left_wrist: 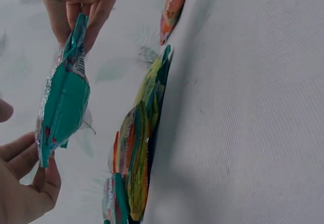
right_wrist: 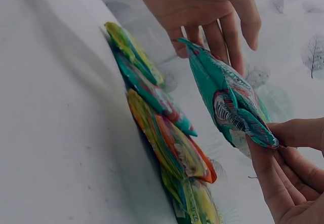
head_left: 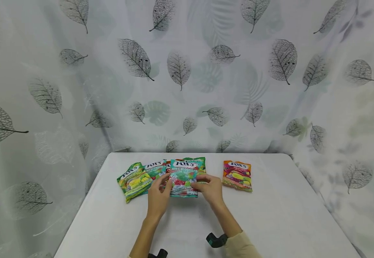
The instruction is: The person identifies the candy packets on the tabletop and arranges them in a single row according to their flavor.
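A teal candy bag (head_left: 183, 181) labelled FOX'S is held up above the table between both hands. My right hand (head_left: 211, 188) pinches its right edge between thumb and fingers, which the right wrist view shows closely. At the opposite edge, the fairly straight fingers of my left hand (head_left: 159, 199) touch the bag, while the left thumb stands apart from it in both wrist views. Behind the held bag lie a yellow-green candy bag (head_left: 135, 182), another teal bag (head_left: 154, 169) and a green bag (head_left: 201, 163), partly covered. An orange-red bag between them is mostly hidden.
A separate orange and purple candy bag (head_left: 237, 175) lies to the right of the group. All of them rest on a white table (head_left: 283, 215). A leaf-printed curtain (head_left: 180, 71) surrounds the table at the back and sides.
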The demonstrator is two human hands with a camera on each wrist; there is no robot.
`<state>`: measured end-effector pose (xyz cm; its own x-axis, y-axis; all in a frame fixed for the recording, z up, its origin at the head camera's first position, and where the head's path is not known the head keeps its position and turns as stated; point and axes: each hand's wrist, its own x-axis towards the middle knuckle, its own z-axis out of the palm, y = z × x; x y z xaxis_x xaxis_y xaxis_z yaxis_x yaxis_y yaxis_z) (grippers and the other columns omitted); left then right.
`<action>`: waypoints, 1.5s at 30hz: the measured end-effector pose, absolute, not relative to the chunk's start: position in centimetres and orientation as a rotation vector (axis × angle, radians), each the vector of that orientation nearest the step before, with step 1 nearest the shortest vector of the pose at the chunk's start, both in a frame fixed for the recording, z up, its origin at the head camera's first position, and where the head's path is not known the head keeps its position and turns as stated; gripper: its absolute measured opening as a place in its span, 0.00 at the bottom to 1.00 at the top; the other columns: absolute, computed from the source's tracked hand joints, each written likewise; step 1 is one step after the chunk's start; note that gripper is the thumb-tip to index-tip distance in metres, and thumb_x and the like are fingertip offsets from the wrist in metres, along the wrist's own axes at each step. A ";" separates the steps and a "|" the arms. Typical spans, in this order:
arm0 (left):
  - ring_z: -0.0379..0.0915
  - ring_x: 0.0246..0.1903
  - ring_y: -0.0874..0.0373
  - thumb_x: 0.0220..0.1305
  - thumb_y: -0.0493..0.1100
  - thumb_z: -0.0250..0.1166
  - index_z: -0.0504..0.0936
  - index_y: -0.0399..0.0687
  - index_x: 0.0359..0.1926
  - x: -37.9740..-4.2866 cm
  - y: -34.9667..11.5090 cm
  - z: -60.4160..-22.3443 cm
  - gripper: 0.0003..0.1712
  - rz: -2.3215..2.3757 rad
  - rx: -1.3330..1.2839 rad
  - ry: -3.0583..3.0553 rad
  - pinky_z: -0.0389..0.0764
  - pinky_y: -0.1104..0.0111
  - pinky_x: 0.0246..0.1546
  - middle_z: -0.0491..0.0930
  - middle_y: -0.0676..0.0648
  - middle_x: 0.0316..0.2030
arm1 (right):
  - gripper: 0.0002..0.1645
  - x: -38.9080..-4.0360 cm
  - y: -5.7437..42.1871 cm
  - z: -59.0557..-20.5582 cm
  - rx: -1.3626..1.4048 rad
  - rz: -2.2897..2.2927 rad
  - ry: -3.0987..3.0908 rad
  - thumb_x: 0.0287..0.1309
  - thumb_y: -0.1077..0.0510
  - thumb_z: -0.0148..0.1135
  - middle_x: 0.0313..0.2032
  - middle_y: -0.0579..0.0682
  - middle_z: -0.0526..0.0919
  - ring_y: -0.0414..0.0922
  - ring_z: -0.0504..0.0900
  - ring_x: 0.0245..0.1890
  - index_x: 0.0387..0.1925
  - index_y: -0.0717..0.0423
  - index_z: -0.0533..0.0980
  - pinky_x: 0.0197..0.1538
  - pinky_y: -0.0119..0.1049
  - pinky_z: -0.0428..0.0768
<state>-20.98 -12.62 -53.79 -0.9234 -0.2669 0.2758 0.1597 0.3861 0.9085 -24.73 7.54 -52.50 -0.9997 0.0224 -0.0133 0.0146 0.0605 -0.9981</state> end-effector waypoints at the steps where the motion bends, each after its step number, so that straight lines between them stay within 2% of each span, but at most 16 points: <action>1: 0.76 0.48 0.58 0.77 0.52 0.62 0.84 0.57 0.63 -20.8 -12.8 -53.8 0.18 -1.544 0.101 -2.272 0.80 0.62 0.48 0.84 0.52 0.52 | 0.16 -24.6 7.3 -52.4 -0.032 2.150 -2.288 0.53 0.63 0.80 0.42 0.58 0.88 0.47 0.90 0.36 0.43 0.64 0.87 0.39 0.39 0.88; 13: 0.75 0.46 0.60 0.76 0.53 0.63 0.85 0.57 0.61 -19.1 -14.9 -53.7 0.18 -1.502 0.172 -2.242 0.78 0.68 0.44 0.86 0.52 0.52 | 0.18 -23.5 5.1 -52.2 0.023 2.176 -2.343 0.54 0.60 0.80 0.42 0.59 0.89 0.47 0.90 0.36 0.46 0.64 0.86 0.41 0.38 0.88; 24: 0.73 0.45 0.60 0.77 0.52 0.62 0.85 0.53 0.61 -17.7 -16.8 -53.8 0.18 -1.471 0.221 -2.221 0.73 0.71 0.44 0.87 0.51 0.49 | 0.16 -22.4 3.1 -52.5 0.102 2.222 -2.301 0.52 0.62 0.81 0.41 0.58 0.88 0.47 0.89 0.36 0.42 0.63 0.86 0.39 0.39 0.88; 37: 0.75 0.43 0.63 0.76 0.47 0.64 0.86 0.56 0.60 -15.9 -18.6 -54.4 0.16 -1.411 0.262 -2.194 0.72 0.75 0.40 0.89 0.56 0.46 | 0.14 -21.5 1.0 -53.1 0.158 2.238 -2.320 0.52 0.63 0.80 0.43 0.55 0.87 0.47 0.88 0.37 0.41 0.60 0.87 0.39 0.39 0.88; 45: 0.74 0.43 0.64 0.75 0.48 0.64 0.87 0.54 0.59 -14.9 -19.5 -54.7 0.15 -1.377 0.336 -2.179 0.71 0.76 0.40 0.88 0.54 0.46 | 0.12 -20.8 -0.4 -53.6 0.173 2.250 -2.336 0.52 0.62 0.80 0.43 0.53 0.88 0.46 0.89 0.37 0.40 0.58 0.88 0.39 0.37 0.88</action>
